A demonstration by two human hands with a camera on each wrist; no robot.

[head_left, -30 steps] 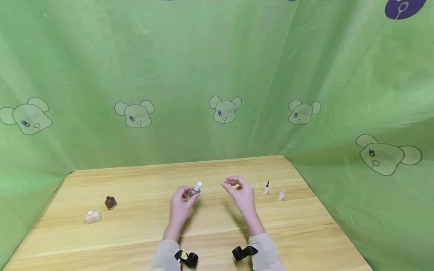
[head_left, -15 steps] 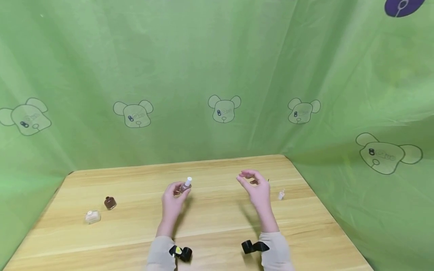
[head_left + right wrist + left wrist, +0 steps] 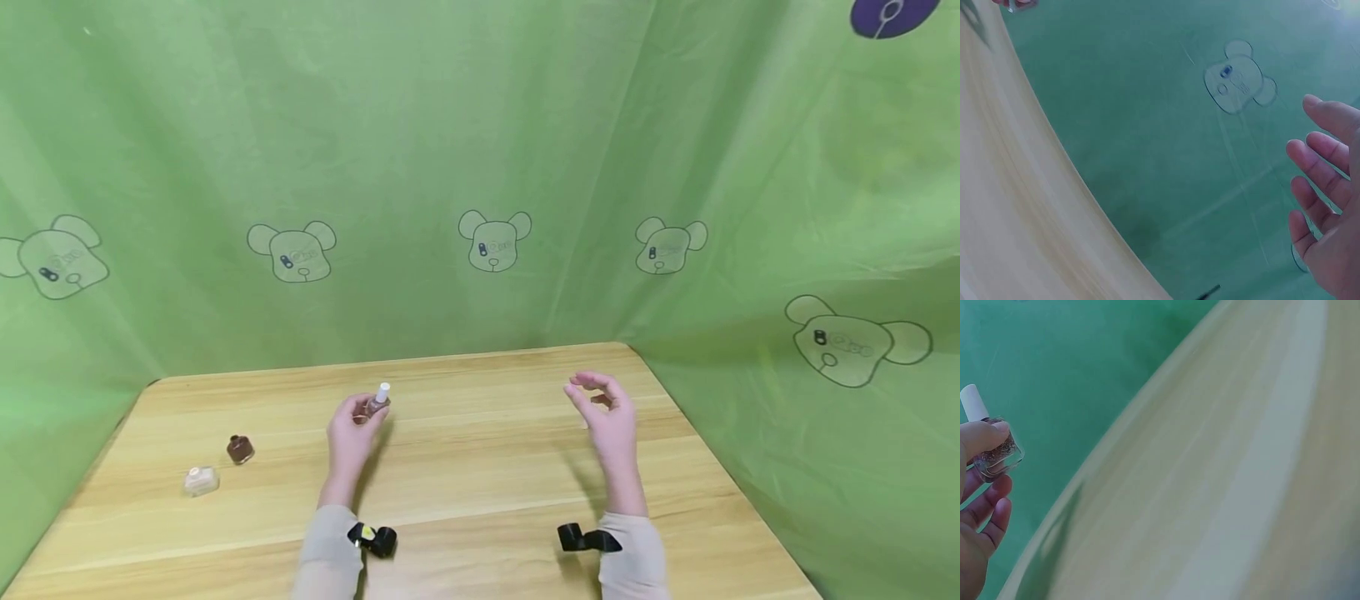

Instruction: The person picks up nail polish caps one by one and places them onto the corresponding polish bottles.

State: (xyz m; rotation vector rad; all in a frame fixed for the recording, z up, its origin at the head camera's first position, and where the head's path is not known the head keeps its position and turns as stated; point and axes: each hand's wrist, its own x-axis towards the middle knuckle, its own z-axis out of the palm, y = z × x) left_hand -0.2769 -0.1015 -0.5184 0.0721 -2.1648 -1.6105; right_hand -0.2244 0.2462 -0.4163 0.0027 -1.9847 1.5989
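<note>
The left hand (image 3: 349,437), pinching a white-capped glass bottle (image 3: 1001,451), is now farther from the right hand (image 3: 611,423), whose fingers curve loosely.

2 bottles (image 3: 240,450) on the table (image 3: 480,483), left of the left hand (image 3: 348,435); curtain (image 3: 420,142) behind the table

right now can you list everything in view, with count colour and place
white-capped bottle: 1, brownish glitter, in the left hand
dark bottle: 1, brown, capless, left side of the table
pale bottle: 1, whitish, beside the dark bottle
thin tip: 1, black, bottom edge of right wrist view
table: 1, light wood, below the hands
curtain: green, behind the table
wrist cameras: 2, black, one per wrist
sleeves: 2, pale, forearms
left hand: 1, bare, gripping white-capped bottle
right hand: 1, bare, right side
</note>
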